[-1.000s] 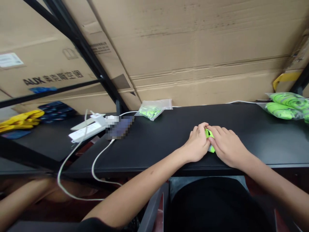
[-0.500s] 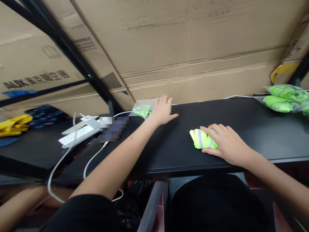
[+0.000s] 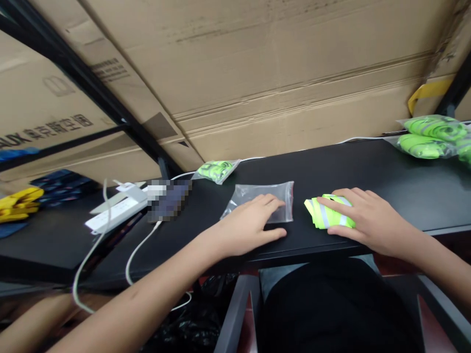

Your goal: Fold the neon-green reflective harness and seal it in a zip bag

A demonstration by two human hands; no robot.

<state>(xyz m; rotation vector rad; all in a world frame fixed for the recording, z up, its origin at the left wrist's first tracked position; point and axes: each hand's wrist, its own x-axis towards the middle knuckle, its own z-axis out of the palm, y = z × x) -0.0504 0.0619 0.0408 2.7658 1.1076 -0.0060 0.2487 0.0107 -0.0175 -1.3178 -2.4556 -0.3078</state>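
My right hand (image 3: 371, 220) grips a folded neon-yellow bundle with silver reflective stripes (image 3: 329, 213), thumb on the near side and fingers over the top, against the black tabletop (image 3: 324, 166). To the left of it lies a flat clear zip bag (image 3: 253, 191) with a reddish edge strip at its right end. My left hand (image 3: 255, 223) rests palm down over the near part of this bag, fingers extended and thumb apart. Behind that hand, by the cardboard, sits a clear bag with a neon-yellow bundle inside (image 3: 216, 170).
Several bagged neon-yellow bundles (image 3: 430, 137) lie at the far right. A white power strip (image 3: 117, 213), a blurred-out device (image 3: 171, 198) and a white cable (image 3: 132, 255) occupy the left. Cardboard (image 3: 275, 73) and a black metal frame (image 3: 91, 93) stand behind. Another person's arm (image 3: 37, 318) shows lower left.
My left hand has come back from the rear bag toward the front edge, and a flat clear bag now lies under it. My right hand still holds the yellow bundle.
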